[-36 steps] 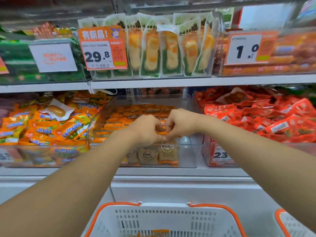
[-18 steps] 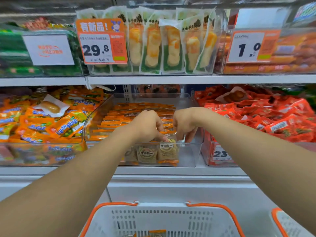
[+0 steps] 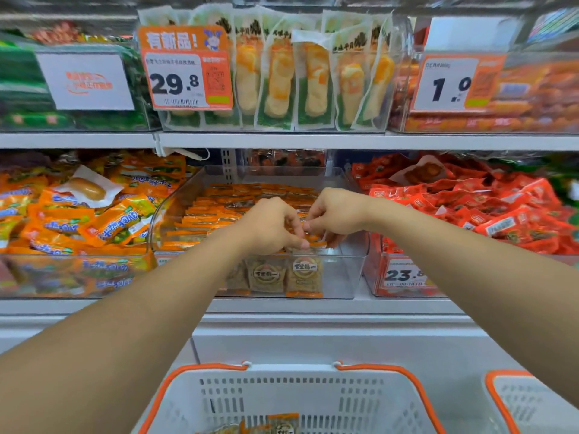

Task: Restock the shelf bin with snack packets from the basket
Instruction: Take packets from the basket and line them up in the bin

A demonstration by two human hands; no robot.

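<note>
Both hands [image 3: 300, 223] over bin [image 3: 351, 277], packets [image 3: 219, 211] beneath

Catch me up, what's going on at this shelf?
A person is restocking a clear bin on the lower shelf. Both hands are over its front: the left hand and right hand have curled fingers working on the orange-edged snack packets there. Rows of packets already fill the back of the bin, and some stand against its front wall. The white basket with orange rim sits below, with a few packets left in it.
</note>
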